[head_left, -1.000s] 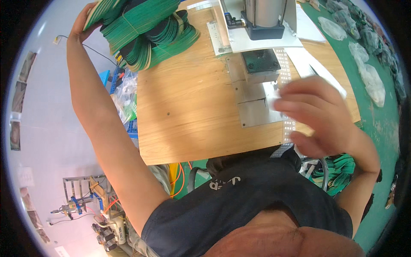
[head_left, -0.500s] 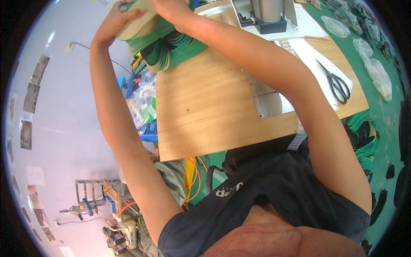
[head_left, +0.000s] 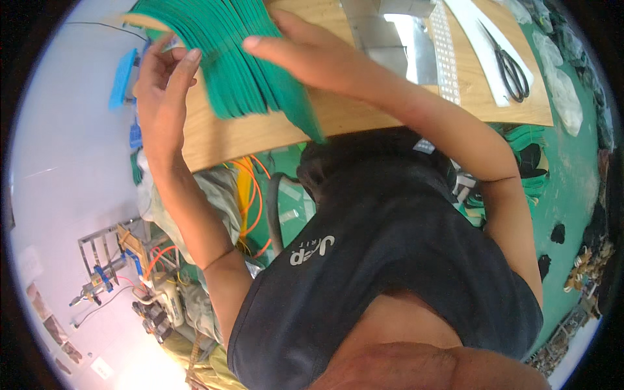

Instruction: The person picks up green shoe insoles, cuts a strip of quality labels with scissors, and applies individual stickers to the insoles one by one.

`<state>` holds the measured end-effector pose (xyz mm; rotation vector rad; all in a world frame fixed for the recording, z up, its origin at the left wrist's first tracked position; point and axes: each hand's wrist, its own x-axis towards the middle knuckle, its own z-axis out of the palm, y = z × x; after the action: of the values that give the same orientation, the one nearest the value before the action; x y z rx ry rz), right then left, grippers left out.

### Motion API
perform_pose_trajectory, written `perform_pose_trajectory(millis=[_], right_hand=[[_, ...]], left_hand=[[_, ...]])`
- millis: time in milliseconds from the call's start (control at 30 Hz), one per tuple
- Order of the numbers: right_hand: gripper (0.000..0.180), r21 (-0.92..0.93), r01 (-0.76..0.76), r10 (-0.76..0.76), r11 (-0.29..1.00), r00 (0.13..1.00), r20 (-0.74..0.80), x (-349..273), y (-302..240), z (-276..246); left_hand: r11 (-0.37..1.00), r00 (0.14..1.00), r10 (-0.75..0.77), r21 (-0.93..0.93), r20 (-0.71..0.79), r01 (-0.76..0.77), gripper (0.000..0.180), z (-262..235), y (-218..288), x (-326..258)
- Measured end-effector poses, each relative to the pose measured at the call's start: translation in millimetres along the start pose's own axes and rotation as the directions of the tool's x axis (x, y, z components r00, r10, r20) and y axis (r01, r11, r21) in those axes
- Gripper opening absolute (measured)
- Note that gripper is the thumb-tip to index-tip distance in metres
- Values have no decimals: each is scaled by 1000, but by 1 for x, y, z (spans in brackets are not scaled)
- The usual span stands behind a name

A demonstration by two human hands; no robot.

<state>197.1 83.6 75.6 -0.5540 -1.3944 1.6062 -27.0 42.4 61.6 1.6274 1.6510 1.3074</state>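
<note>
A fanned stack of green insole-shaped pieces lies over the table's near left part, its overlapping edges in close rows. One piece at its right slants down past the table's front edge. My left hand is at the stack's left side, fingers curled and thumb up against its edge. From the right, my right hand grips the stack, thumb on top and the other fingers partly hidden behind it. The far end of the stack is cut off by the picture's top.
Black-handled scissors lie on a white strip at the right of the wooden table. A metal plate sits left of them. More green pieces are below the table's right side. Orange hoses run over the green floor.
Both hands have come nearer to me with the stack, from the table's far left corner to its near edge. The stack now shows its green sides fanned out, not the beige face.
</note>
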Motion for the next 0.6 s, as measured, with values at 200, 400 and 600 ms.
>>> perform_pose_trajectory(millis=[200, 400, 600], right_hand=[[84, -688, 225, -94, 690, 970, 223, -39, 64, -26], [95, -754, 503, -405, 422, 849, 339, -34, 99, -18], [89, -738, 272, -14, 618, 942, 335, -7, 86, -40]], left_hand=[[991, 993, -117, -59, -3, 117, 91, 44, -59, -33], [953, 982, -181, -238, 47, 187, 103, 61, -34, -45], [946, 991, -126, -307, -42, 107, 86, 60, -54, -50]])
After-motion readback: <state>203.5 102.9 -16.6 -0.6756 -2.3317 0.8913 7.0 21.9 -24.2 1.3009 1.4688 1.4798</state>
